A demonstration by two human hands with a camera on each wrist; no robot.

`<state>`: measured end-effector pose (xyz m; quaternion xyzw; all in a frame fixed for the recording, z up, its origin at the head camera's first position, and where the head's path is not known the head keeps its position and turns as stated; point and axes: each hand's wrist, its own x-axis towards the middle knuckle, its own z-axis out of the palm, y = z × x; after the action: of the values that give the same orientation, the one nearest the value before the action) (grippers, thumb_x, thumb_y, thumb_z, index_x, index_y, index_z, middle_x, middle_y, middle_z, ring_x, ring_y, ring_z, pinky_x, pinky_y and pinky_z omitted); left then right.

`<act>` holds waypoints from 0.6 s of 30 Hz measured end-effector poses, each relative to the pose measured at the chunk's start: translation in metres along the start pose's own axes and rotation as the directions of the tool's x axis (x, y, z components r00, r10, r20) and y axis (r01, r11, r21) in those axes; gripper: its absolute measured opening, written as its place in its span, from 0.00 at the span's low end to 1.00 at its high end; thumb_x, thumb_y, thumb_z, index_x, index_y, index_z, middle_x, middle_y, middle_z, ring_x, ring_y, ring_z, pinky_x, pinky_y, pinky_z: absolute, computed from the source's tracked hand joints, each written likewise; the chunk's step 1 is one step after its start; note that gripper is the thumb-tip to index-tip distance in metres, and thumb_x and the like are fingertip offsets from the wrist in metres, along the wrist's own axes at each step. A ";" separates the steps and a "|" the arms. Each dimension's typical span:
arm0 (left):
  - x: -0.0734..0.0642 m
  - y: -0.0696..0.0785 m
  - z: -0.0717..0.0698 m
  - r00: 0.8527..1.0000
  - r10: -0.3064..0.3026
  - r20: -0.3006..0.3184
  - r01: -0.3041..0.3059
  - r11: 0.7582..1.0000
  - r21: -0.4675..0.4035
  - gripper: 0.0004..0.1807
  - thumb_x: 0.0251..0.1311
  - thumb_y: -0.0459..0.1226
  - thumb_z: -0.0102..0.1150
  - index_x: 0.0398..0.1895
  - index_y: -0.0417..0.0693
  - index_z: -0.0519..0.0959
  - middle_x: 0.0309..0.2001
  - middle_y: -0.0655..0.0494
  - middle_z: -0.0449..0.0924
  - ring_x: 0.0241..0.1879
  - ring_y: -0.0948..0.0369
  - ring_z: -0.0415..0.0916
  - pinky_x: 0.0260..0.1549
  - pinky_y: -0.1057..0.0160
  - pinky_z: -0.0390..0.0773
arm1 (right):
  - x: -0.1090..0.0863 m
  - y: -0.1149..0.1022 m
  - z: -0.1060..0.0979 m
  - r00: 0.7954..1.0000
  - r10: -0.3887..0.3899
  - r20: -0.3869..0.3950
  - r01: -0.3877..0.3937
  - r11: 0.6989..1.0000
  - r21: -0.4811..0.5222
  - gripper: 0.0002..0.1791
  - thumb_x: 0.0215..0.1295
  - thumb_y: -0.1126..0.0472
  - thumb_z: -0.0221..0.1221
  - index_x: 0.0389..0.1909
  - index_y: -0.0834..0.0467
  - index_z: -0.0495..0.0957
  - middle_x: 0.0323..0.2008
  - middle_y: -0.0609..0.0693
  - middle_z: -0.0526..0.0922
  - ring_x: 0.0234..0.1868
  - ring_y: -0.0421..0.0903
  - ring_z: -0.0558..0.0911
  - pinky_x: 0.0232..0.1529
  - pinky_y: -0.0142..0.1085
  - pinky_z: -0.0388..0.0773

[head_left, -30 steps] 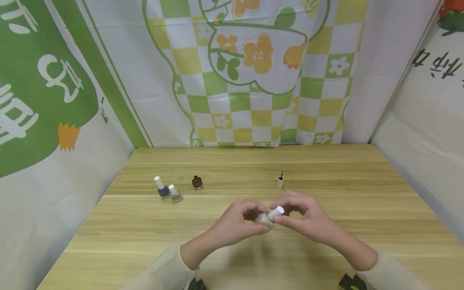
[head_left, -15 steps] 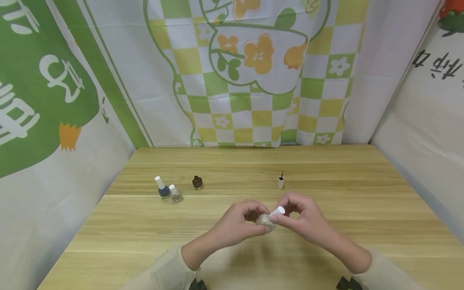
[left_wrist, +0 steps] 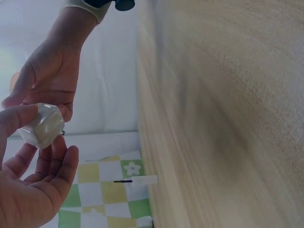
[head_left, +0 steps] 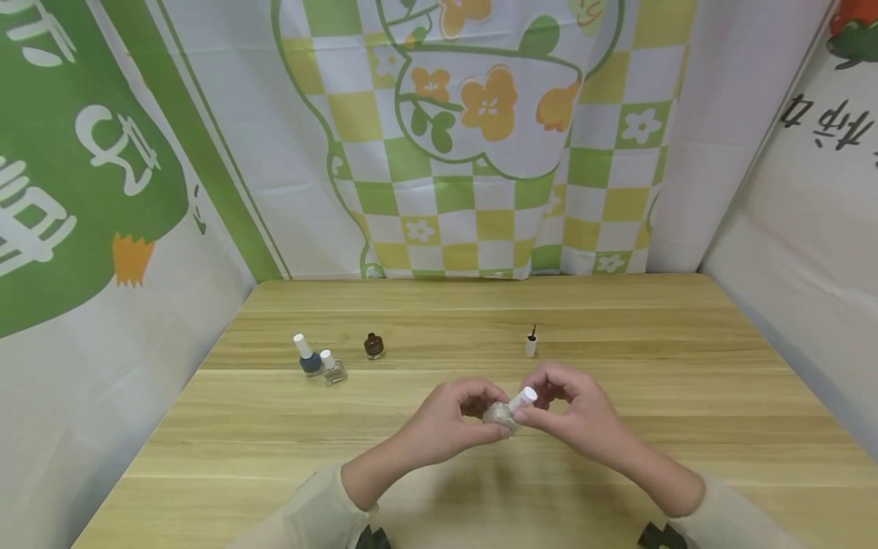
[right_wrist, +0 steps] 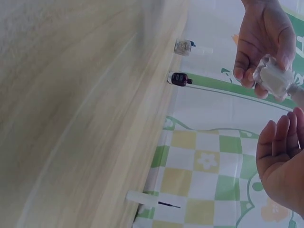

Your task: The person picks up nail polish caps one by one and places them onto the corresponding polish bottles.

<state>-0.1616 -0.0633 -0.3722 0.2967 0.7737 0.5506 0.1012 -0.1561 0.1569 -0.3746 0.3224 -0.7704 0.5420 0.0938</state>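
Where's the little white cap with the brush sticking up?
In the head view, the white cap stands on the table just beyond the right hand, right of the middle, with the dark brown bottle off to its left.

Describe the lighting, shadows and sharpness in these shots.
Head view: fairly even light, soft-edged shadows on the table; left wrist view: dimmer, pale glints on the held bottle; right wrist view: table appears sideways, print on the dark bottle too small to read.

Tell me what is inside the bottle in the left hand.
The clear bottle shows pale, whitish contents through its walls. The left hand covers part of it, and the white cap hides its mouth; what sits inside there cannot be seen.
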 end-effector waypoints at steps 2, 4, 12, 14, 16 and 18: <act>0.000 0.000 -0.001 1.000 -0.002 -0.004 0.002 1.000 -0.003 0.12 0.54 0.32 0.69 0.42 0.47 0.81 0.37 0.63 0.80 0.37 0.63 0.77 0.42 0.57 0.79 | 0.000 0.001 -0.002 1.000 -0.015 0.015 0.015 1.000 -0.001 0.13 0.54 0.69 0.69 0.38 0.55 0.79 0.33 0.46 0.81 0.30 0.43 0.77 0.31 0.34 0.78; 0.000 0.000 -0.003 1.000 -0.005 -0.007 0.005 1.000 -0.007 0.12 0.54 0.32 0.70 0.42 0.47 0.81 0.37 0.63 0.80 0.37 0.63 0.77 0.42 0.58 0.79 | 0.000 0.001 -0.004 0.999 -0.031 0.030 0.031 1.000 0.002 0.14 0.54 0.69 0.69 0.40 0.56 0.80 0.35 0.46 0.82 0.30 0.43 0.77 0.31 0.35 0.78; 0.000 -0.001 -0.003 1.000 0.000 0.000 0.000 1.000 -0.014 0.12 0.54 0.31 0.69 0.42 0.46 0.81 0.38 0.62 0.80 0.37 0.62 0.77 0.41 0.62 0.79 | 0.001 0.003 -0.006 0.992 -0.057 0.109 0.051 0.997 0.054 0.17 0.56 0.72 0.67 0.47 0.59 0.81 0.39 0.47 0.82 0.32 0.43 0.77 0.32 0.36 0.80; 0.000 -0.001 -0.003 1.000 0.004 0.002 -0.004 1.000 -0.013 0.13 0.53 0.31 0.69 0.42 0.45 0.81 0.38 0.62 0.80 0.37 0.63 0.77 0.41 0.63 0.79 | 0.001 0.004 -0.006 0.991 -0.069 0.116 0.063 0.996 0.058 0.16 0.57 0.73 0.65 0.47 0.59 0.81 0.39 0.47 0.82 0.32 0.43 0.77 0.32 0.37 0.80; -0.001 -0.001 -0.002 1.000 0.011 0.003 -0.011 1.000 -0.007 0.12 0.53 0.31 0.69 0.42 0.45 0.81 0.38 0.61 0.80 0.37 0.63 0.77 0.41 0.63 0.78 | 0.001 0.003 -0.005 0.991 -0.072 0.113 0.066 0.996 0.056 0.16 0.57 0.74 0.64 0.46 0.57 0.81 0.39 0.46 0.82 0.32 0.43 0.78 0.32 0.37 0.80; -0.001 -0.001 -0.002 1.000 0.015 0.002 -0.015 1.000 0.000 0.12 0.54 0.31 0.69 0.42 0.45 0.81 0.38 0.61 0.80 0.37 0.63 0.77 0.41 0.64 0.78 | 0.001 0.003 -0.005 0.991 -0.076 0.106 0.070 0.996 0.057 0.15 0.58 0.74 0.64 0.45 0.57 0.82 0.38 0.47 0.82 0.33 0.43 0.78 0.32 0.37 0.80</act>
<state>-0.1625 -0.0658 -0.3722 0.3029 0.7715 0.5509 0.0979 -0.1594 0.1612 -0.3744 0.3818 -0.7472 0.5403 0.0632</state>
